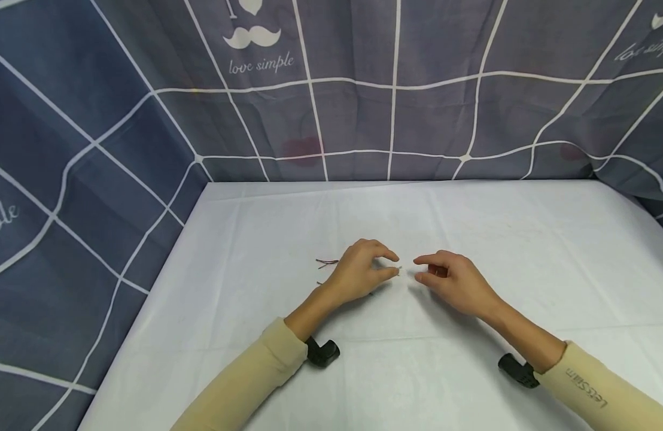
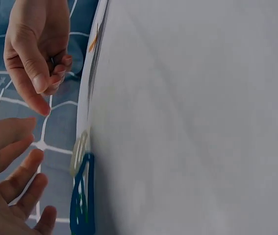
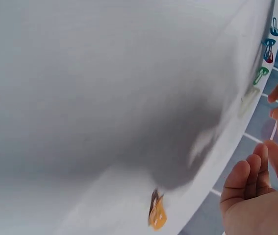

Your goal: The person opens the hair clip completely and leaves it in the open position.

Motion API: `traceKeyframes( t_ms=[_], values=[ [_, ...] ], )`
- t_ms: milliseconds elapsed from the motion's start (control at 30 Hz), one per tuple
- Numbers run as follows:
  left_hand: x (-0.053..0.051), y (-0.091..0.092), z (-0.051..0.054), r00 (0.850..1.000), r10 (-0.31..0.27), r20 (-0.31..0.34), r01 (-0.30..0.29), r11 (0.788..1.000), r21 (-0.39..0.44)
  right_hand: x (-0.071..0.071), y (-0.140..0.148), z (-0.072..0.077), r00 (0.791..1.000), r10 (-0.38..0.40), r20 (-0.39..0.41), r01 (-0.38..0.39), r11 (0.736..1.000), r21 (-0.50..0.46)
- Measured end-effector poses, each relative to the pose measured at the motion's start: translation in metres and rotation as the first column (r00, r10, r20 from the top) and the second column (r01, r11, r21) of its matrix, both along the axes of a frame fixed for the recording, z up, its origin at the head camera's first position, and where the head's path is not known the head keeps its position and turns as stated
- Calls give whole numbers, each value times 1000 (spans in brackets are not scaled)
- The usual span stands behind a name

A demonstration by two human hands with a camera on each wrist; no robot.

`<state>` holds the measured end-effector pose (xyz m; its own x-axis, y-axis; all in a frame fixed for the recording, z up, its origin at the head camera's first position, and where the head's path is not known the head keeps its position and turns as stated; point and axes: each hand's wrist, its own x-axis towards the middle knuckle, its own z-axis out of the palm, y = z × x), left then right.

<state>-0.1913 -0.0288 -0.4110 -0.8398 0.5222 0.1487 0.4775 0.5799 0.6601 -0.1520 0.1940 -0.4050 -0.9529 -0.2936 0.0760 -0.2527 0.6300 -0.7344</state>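
My left hand (image 1: 361, 269) hovers above the white cloth, thumb and index finger apart; the left wrist view shows no object between its spread fingers. Facing it, my right hand (image 1: 452, 284) holds thumb and index finger apart, its other fingers bent inward. A tiny dark spot in that palm, in the left wrist view, cannot be identified. Small flat looped pieces lie on the cloth: a blue one (image 2: 83, 200), a pale one (image 2: 79, 154), a green one (image 3: 261, 75) and an orange one (image 3: 157, 214). Beside my left hand a thin dark-red piece (image 1: 326, 262) shows; others are partly hidden.
A white cloth (image 1: 256, 239) covers the table. Dark grey-blue grid curtains (image 1: 353, 120) hang behind it and along its left side. A black wrist device (image 1: 323, 353) is on the left forearm, another (image 1: 517, 371) on the right.
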Motion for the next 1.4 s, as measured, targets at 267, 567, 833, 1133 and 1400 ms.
traceKeyframes(
  t_ms=[267, 567, 833, 1133, 1400],
  values=[
    [11, 20, 2, 997, -63, -51, 62, 998, -29, 13, 25, 1, 999, -13, -29, 14, 999, 34],
    [19, 46, 0, 991, -116, -69, 108, 988, -110, 22, 53, -3, 998, -44, -45, 46, 998, 45],
    [25, 69, -3, 986, -135, -96, 118, 979, -166, 24, 74, -8, 995, -76, -60, 81, 994, 77],
    [34, 93, -5, 986, -91, -137, 48, 956, -290, 20, 96, -17, 999, -48, 10, 47, 996, 71],
    [35, 107, -7, 989, -66, -134, 15, 937, -348, 18, 100, -20, 1000, 0, 9, 0, 999, 45]
  ],
)
